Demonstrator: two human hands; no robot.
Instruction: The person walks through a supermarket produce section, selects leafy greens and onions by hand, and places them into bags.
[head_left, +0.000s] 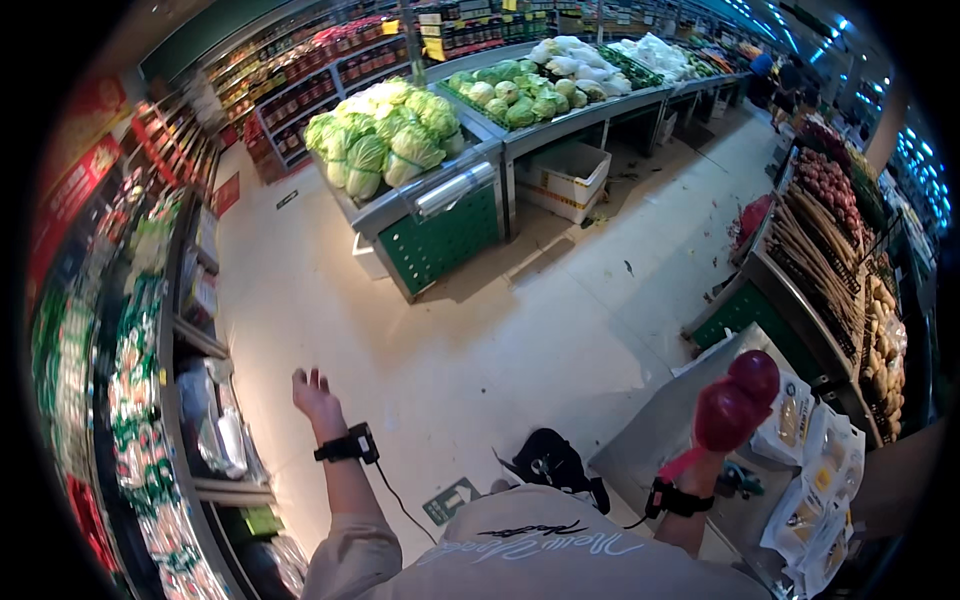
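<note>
My left hand (318, 399) is held out over the floor at the left, its fingers apart and nothing in it. It is closest to the packed shelves on that side but does not touch them. My right hand (701, 466) is shut on glossy dark red round produce (727, 412), whose exact kind I cannot tell; a pink strip (686, 463) trails from it toward the wrist. Most of that hand is hidden behind the produce. Beneath it lies a grey metal counter (645, 442), with a small teal tool (739, 480) beside my wrist and white packs of food (814, 472) along its right side.
Ahead stand a napa cabbage stand (442, 244) and a display of round cabbages (517, 94), with white foam boxes (566, 180) underneath. Chilled shelves (142, 375) line the left. At right are crates of long brown roots (814, 262) and potatoes (885, 360). People are far back.
</note>
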